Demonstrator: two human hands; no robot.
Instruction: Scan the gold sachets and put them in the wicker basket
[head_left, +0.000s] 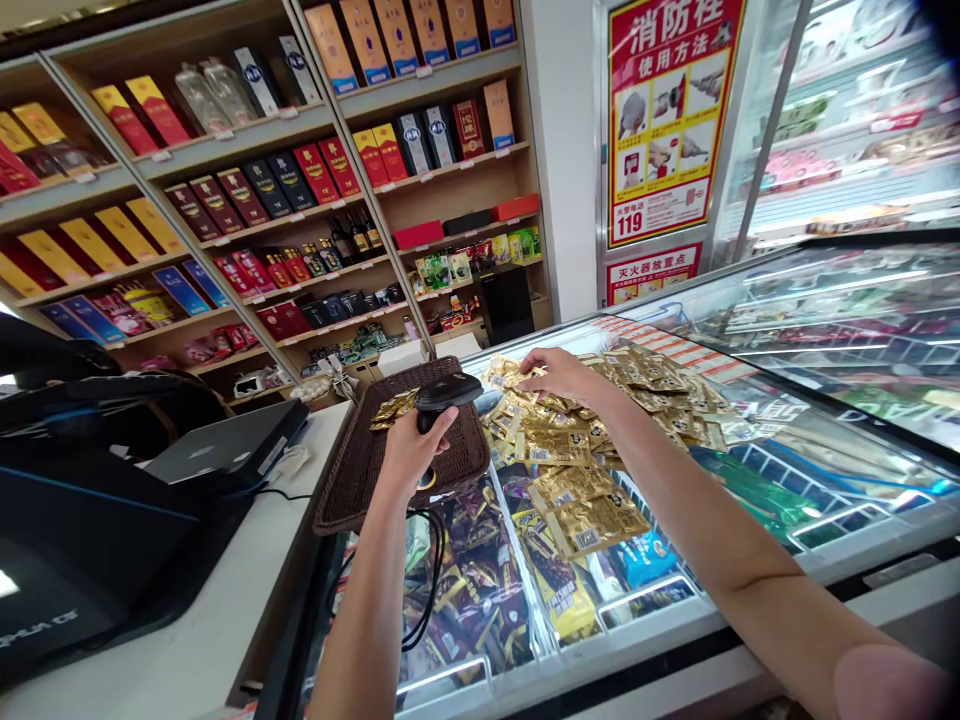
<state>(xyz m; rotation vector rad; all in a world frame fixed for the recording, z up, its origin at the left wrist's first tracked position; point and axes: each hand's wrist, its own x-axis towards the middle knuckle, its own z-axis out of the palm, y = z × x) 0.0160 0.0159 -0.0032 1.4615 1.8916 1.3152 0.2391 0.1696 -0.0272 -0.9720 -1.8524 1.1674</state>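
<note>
My left hand (420,446) is wrapped round the handle of a black barcode scanner (448,391), held over a brown woven basket (465,455). Some gold packets (393,409) lie in the basket. At the far edge of a heap of gold foil packets (559,445), my right hand (559,376) pinches one gold packet (506,372) by its side. The heap is spread over the glass top of a chest freezer (551,625). From the scanner a black cable (435,580) hangs down in loops.
A white counter (247,570) with a black checkout machine (82,540) and a grey laptop-like device (225,445) stands at left. Behind are shelves (247,230) of boxed goods. Glass freezer lids (862,330) extend right, below a red fire-hydrant poster (667,120).
</note>
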